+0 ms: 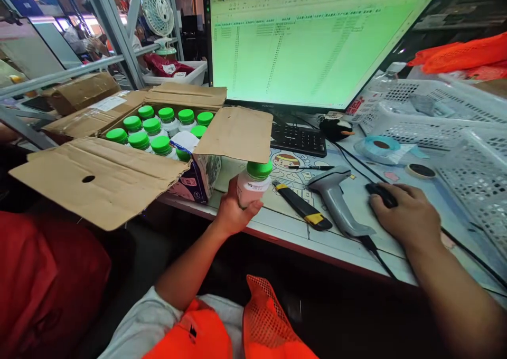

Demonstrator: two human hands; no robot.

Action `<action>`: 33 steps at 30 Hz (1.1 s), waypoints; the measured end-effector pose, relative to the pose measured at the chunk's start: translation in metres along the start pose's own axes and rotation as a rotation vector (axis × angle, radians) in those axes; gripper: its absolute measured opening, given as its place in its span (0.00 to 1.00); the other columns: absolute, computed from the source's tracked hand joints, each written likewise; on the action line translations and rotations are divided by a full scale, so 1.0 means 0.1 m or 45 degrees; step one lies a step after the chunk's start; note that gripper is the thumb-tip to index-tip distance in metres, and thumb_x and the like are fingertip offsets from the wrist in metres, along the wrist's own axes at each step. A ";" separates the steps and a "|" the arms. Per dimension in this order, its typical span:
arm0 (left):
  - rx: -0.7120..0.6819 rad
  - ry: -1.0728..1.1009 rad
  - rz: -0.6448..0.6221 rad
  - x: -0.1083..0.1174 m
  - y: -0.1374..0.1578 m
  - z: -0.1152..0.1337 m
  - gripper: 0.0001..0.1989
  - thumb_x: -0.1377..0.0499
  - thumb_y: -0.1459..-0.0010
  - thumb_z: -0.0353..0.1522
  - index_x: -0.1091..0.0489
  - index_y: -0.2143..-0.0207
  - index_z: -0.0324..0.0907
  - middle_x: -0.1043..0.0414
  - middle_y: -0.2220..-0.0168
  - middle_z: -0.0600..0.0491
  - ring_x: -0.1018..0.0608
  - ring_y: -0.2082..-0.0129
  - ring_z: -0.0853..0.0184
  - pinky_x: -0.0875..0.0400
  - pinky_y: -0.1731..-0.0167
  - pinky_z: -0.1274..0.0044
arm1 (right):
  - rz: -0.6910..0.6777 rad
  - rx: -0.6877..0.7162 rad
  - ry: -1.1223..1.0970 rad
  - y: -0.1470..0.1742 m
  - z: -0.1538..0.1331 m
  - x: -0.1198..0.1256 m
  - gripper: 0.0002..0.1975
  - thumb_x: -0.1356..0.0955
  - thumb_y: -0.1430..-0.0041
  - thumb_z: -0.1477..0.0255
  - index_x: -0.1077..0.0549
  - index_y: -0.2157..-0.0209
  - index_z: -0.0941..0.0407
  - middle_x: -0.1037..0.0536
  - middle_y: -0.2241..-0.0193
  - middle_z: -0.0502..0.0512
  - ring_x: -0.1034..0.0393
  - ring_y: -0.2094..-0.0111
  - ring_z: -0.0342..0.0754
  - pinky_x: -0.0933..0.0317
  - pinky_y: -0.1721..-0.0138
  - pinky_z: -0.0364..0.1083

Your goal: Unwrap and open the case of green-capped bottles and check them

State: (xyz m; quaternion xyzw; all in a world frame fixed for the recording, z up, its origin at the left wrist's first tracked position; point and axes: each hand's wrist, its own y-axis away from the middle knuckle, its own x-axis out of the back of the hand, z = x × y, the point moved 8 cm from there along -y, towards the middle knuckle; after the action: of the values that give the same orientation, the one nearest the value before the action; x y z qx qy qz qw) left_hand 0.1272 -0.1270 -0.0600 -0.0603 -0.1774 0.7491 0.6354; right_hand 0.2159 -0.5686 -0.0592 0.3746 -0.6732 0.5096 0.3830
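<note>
My left hand (233, 211) grips a small white bottle with a green cap (253, 182), held upright just above the desk's front edge. Left of it stands an open cardboard box (99, 179) filled with several more green-capped bottles (158, 129). My right hand (406, 216) rests on a black computer mouse (380, 192) on the desk. Between my hands lie a grey barcode scanner (336, 203) and a black and yellow utility knife (303, 207).
A large monitor (317, 37) with a green spreadsheet stands behind a black keyboard (299, 139). White plastic baskets (435, 116) fill the right side, with a blue tape roll (382, 148) nearby. Metal shelving (114, 26) and a fan (158, 13) are at back left.
</note>
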 end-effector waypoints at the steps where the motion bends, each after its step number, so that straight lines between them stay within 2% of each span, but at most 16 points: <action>1: 0.018 -0.012 -0.014 0.00 0.01 -0.01 0.36 0.33 0.44 0.49 0.37 0.39 0.42 0.22 0.52 0.44 0.20 0.54 0.55 0.26 0.53 0.68 | 0.004 0.003 0.006 0.00 -0.02 0.01 0.33 0.40 0.35 0.51 0.24 0.39 0.55 0.27 0.39 0.65 0.30 0.41 0.60 0.35 0.44 0.57; 6: 0.083 0.159 -0.009 -0.04 0.10 0.09 0.31 0.31 0.45 0.49 0.34 0.46 0.44 0.23 0.56 0.47 0.20 0.56 0.57 0.26 0.55 0.69 | 0.007 -0.006 -0.014 0.03 -0.06 0.04 0.31 0.39 0.35 0.52 0.24 0.39 0.55 0.27 0.39 0.66 0.30 0.43 0.60 0.35 0.45 0.58; 8: 0.196 0.403 -0.084 -0.18 0.17 0.15 0.31 0.31 0.45 0.51 0.35 0.48 0.44 0.24 0.58 0.48 0.19 0.61 0.60 0.25 0.60 0.71 | -0.009 -0.019 -0.016 0.04 -0.07 0.05 0.31 0.39 0.35 0.53 0.24 0.39 0.56 0.28 0.39 0.66 0.30 0.43 0.61 0.35 0.45 0.59; 12: 0.522 0.959 -0.285 -0.57 0.40 0.28 0.39 0.28 0.52 0.55 0.39 0.49 0.43 0.24 0.62 0.51 0.18 0.71 0.64 0.25 0.68 0.74 | -0.006 0.007 -0.024 0.07 -0.12 0.09 0.32 0.40 0.34 0.53 0.25 0.39 0.57 0.28 0.39 0.68 0.31 0.43 0.59 0.37 0.45 0.57; 14: 0.639 1.093 -0.318 -0.69 0.50 0.33 0.40 0.27 0.52 0.54 0.41 0.48 0.43 0.24 0.63 0.52 0.18 0.71 0.63 0.25 0.68 0.73 | -0.003 0.009 -0.033 0.07 -0.13 0.10 0.32 0.40 0.33 0.52 0.25 0.39 0.57 0.28 0.38 0.67 0.31 0.43 0.59 0.38 0.45 0.56; 17: 0.743 1.255 -0.356 -0.80 0.58 0.41 0.35 0.30 0.50 0.48 0.41 0.47 0.44 0.24 0.63 0.52 0.16 0.68 0.58 0.23 0.65 0.69 | -0.009 0.019 -0.038 0.08 -0.13 0.09 0.32 0.39 0.33 0.53 0.25 0.38 0.58 0.28 0.38 0.68 0.31 0.42 0.58 0.38 0.44 0.55; 19: 0.761 1.356 -0.383 -0.83 0.61 0.46 0.32 0.34 0.49 0.43 0.40 0.45 0.45 0.23 0.61 0.51 0.16 0.63 0.55 0.22 0.61 0.65 | -0.011 0.021 -0.040 0.09 -0.13 0.09 0.31 0.38 0.33 0.54 0.25 0.39 0.59 0.28 0.38 0.68 0.31 0.42 0.58 0.38 0.43 0.55; 21: 0.734 1.370 -0.404 -0.82 0.62 0.49 0.34 0.35 0.49 0.39 0.42 0.41 0.46 0.22 0.58 0.51 0.16 0.60 0.55 0.22 0.58 0.64 | -0.001 0.018 -0.043 0.10 -0.14 0.10 0.30 0.38 0.33 0.55 0.25 0.39 0.59 0.28 0.38 0.67 0.31 0.42 0.58 0.38 0.43 0.54; 24: 0.627 1.264 -0.351 -0.76 0.60 0.49 0.42 0.31 0.48 0.38 0.46 0.35 0.49 0.22 0.54 0.51 0.17 0.56 0.58 0.23 0.55 0.67 | 0.006 0.033 -0.040 0.11 -0.16 0.12 0.30 0.38 0.33 0.56 0.25 0.39 0.60 0.29 0.38 0.68 0.31 0.41 0.58 0.38 0.43 0.53; 27: 0.555 1.228 -0.248 -0.71 0.58 0.47 0.47 0.26 0.50 0.41 0.46 0.33 0.50 0.23 0.51 0.50 0.19 0.54 0.60 0.24 0.53 0.70 | -0.015 0.054 -0.027 0.12 -0.19 0.13 0.30 0.38 0.32 0.57 0.26 0.39 0.62 0.29 0.38 0.69 0.32 0.41 0.58 0.39 0.43 0.53; 30: 0.628 1.326 -0.297 -0.78 0.61 0.45 0.42 0.24 0.54 0.47 0.36 0.41 0.43 0.23 0.59 0.50 0.18 0.62 0.60 0.23 0.59 0.70 | -0.010 0.067 -0.020 0.12 -0.19 0.12 0.29 0.38 0.32 0.58 0.26 0.39 0.62 0.29 0.38 0.70 0.32 0.42 0.57 0.39 0.42 0.53; 33: 0.776 1.493 -0.497 -0.93 0.69 0.48 0.38 0.26 0.54 0.54 0.32 0.52 0.39 0.24 0.66 0.51 0.17 0.68 0.59 0.21 0.62 0.67 | -0.004 0.080 -0.004 0.11 -0.18 0.11 0.28 0.36 0.32 0.60 0.26 0.39 0.62 0.29 0.39 0.71 0.32 0.43 0.57 0.38 0.42 0.53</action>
State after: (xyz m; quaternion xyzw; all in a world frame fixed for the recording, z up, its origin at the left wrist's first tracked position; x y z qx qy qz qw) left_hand 0.0646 -0.2355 -0.0514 -0.2410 0.4066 0.4810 0.7384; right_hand 0.2036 -0.5499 -0.0505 0.3884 -0.6570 0.5293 0.3706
